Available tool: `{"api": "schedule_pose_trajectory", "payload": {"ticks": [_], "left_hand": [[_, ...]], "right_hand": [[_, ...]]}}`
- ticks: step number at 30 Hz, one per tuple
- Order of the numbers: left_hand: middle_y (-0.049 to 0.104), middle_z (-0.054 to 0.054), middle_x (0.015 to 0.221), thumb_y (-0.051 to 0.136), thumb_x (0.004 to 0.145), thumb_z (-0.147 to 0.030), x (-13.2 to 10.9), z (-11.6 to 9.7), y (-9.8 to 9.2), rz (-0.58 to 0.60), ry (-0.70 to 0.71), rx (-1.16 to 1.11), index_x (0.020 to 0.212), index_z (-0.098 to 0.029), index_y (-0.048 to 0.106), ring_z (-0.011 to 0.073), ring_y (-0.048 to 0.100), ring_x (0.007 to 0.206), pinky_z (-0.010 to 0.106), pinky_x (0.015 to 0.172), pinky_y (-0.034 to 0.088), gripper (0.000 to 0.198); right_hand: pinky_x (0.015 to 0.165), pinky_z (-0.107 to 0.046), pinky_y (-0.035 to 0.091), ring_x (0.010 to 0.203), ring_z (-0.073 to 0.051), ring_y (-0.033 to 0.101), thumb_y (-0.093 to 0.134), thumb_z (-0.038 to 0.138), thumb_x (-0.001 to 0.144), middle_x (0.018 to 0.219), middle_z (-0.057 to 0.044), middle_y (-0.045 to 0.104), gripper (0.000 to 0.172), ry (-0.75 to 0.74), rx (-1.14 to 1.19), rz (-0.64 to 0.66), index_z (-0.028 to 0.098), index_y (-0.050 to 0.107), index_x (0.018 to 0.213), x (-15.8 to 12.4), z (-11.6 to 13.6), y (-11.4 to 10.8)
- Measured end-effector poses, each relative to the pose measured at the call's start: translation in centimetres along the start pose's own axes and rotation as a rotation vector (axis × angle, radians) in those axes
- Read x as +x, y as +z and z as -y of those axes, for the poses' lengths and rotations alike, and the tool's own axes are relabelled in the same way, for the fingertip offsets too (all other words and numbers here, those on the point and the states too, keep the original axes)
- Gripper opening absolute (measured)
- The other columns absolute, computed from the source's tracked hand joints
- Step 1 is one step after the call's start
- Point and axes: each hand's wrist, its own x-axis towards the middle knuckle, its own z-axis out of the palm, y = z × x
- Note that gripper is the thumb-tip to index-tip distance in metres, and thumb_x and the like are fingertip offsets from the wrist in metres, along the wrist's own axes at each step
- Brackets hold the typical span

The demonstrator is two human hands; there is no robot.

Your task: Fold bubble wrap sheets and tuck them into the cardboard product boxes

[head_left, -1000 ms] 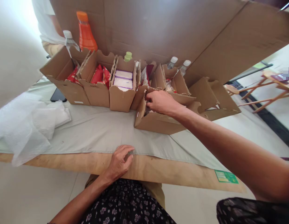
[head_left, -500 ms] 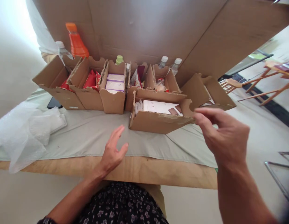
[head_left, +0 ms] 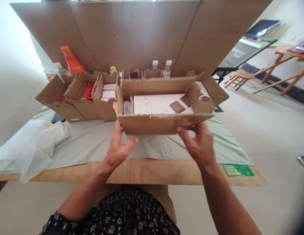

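An open-topped cardboard box is held up above the cloth, its long side facing me. In it lie a white carton with a brown square pattern and a coiled grey-white cable-like item. My left hand supports the box's lower left end, fingers behind the corner and thumb apart in front. At the lower right, my right hand grips the box, thumb on the front face and fingers underneath.
Behind stand several cardboard bins with red packets and white packs. An orange bottle and clear bottles stand behind them. Bubble wrap lies at left, a green card at the table's right edge. Wooden stools stand beyond.
The box has risen off the cloth towards me. My right hand has moved from its upper right end to underneath, and my left hand has come to its left end. The view has shifted.
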Motion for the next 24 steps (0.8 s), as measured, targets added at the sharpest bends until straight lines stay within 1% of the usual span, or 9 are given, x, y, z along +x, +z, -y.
{"api": "schedule_pose_trajectory", "payload": {"ticks": [2,4,6,10,12,15,18,21,24], "left_hand": [[0.05,0.01,0.154,0.071,0.09,-0.033,0.4,-2.4,-0.3,-0.014,0.099,0.003,0.155,-0.027,0.037,0.0293,0.046,0.147,0.045,0.12,0.043,0.074],[0.05,0.009,0.152,0.072,0.09,-0.033,0.5,-3.3,-0.2,-0.028,0.141,0.002,0.154,-0.026,0.038,0.0293,0.046,0.146,0.044,0.12,0.043,0.073],[0.053,0.01,0.15,0.071,0.09,-0.032,-0.5,-2.7,0.2,-0.039,0.086,-0.004,0.153,-0.026,0.04,0.0285,0.048,0.144,0.043,0.118,0.045,0.071],[0.057,0.01,0.147,0.067,0.089,-0.03,-3.6,-0.3,0.8,-0.026,-0.133,0.002,0.15,-0.025,0.044,0.027,0.056,0.136,0.041,0.112,0.051,0.066],[0.058,0.01,0.147,0.067,0.089,-0.029,-4.2,-0.2,0.9,-0.018,-0.125,0.014,0.151,-0.025,0.043,0.0265,0.057,0.134,0.041,0.11,0.052,0.067],[0.058,0.009,0.147,0.067,0.09,-0.028,-3.6,-0.8,1.6,0.0,-0.016,0.022,0.152,-0.027,0.041,0.0257,0.057,0.134,0.041,0.113,0.049,0.068],[0.056,0.01,0.15,0.067,0.089,-0.027,-2.6,-0.3,3.6,0.048,0.006,-0.006,0.153,-0.026,0.04,0.0272,0.055,0.137,0.044,0.118,0.045,0.069],[0.053,0.013,0.154,0.068,0.085,-0.027,-1.9,2.2,6.5,0.14,-0.044,-0.041,0.155,-0.024,0.039,0.0313,0.051,0.141,0.05,0.121,0.042,0.075],[0.055,0.014,0.153,0.068,0.081,-0.024,-0.8,5.0,9.3,0.23,-0.09,-0.057,0.156,-0.022,0.04,0.0341,0.05,0.142,0.055,0.122,0.039,0.079]], "right_hand": [[0.088,-0.044,0.056,0.095,-0.024,0.067,0.069,0.053,0.087,0.11,-0.008,0.07,0.043,-0.076,0.024,-0.087,0.023,0.06,0.117,0.0,1.6,-1.6],[0.087,-0.042,0.056,0.099,-0.025,0.066,0.068,0.052,0.088,0.111,-0.008,0.068,0.043,-0.098,0.036,-0.14,0.024,0.059,0.119,-0.4,2.1,-2.1],[0.077,-0.039,0.055,0.09,-0.024,0.065,0.068,0.053,0.087,0.101,-0.007,0.068,0.041,-0.039,0.014,-0.119,0.022,0.059,0.113,-1.3,1.5,-1.7],[0.06,-0.033,0.048,0.071,-0.02,0.059,0.065,0.056,0.083,0.082,-0.003,0.065,0.037,0.116,-0.062,0.05,0.022,0.059,0.095,-3.8,-0.4,-0.5],[0.062,-0.034,0.049,0.071,-0.02,0.059,0.065,0.056,0.083,0.081,-0.003,0.065,0.035,0.101,-0.082,0.031,0.022,0.058,0.092,-4.6,-0.7,-0.9],[0.069,-0.036,0.051,0.078,-0.021,0.062,0.066,0.054,0.085,0.086,-0.003,0.066,0.035,0.071,-0.087,-0.085,0.022,0.059,0.097,-5.3,-0.5,-2.4],[0.064,-0.036,0.051,0.081,-0.023,0.064,0.068,0.056,0.084,0.091,-0.006,0.068,0.04,0.141,-0.107,-0.168,0.021,0.061,0.104,-6.7,-1.6,-3.9],[0.07,-0.04,0.054,0.083,-0.025,0.065,0.07,0.057,0.082,0.095,-0.008,0.069,0.049,0.225,-0.161,-0.248,0.02,0.062,0.113,-9.2,-4.1,-4.4],[0.076,-0.044,0.056,0.089,-0.027,0.066,0.071,0.055,0.083,0.101,-0.011,0.068,0.052,0.271,-0.179,-0.302,0.019,0.06,0.118,-12.1,-6.5,-4.0]]}}
